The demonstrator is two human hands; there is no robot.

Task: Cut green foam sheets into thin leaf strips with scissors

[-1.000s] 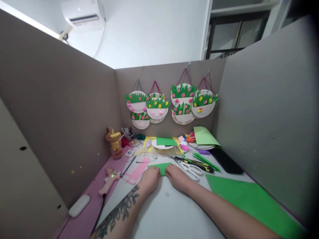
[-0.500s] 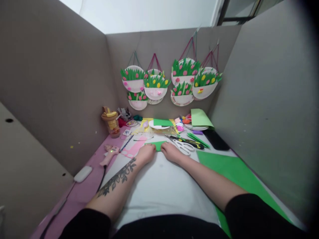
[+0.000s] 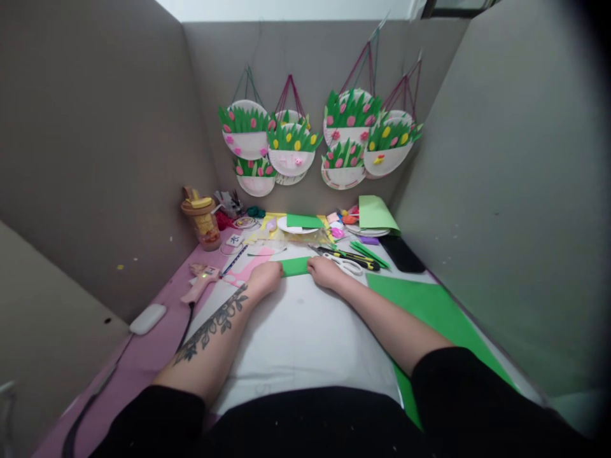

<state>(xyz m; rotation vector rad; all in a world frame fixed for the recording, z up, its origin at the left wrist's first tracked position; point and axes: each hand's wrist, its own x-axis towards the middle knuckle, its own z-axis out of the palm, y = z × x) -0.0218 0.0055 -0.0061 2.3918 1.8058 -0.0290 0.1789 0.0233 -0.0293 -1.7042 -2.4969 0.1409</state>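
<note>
A narrow piece of green paper [image 3: 294, 266] stretches between my two hands over the white work surface [image 3: 305, 337]. My left hand [image 3: 267, 278] has its fingers closed on the paper's left end. At the right end, my right hand [image 3: 324, 272] grips it the same way. Just right of that hand lie white-handled scissors [image 3: 347, 263], partly beside a yellow-and-black cutter [image 3: 360, 257]. Pink paper [image 3: 255, 262] with rounded cut-outs lies behind my left hand.
A pink glue gun [image 3: 200, 283] and a brown-lidded cup [image 3: 203, 222] stand at left. A large green sheet [image 3: 420, 305], a black phone [image 3: 403, 254] and green strips [image 3: 370, 254] lie at right. Paper-plate flower baskets [image 3: 293, 156] hang on the grey back panel [image 3: 305, 51].
The view has tilted down, bringing my sleeves into sight. My hands have moved slightly apart, and more of the green paper shows between them.
</note>
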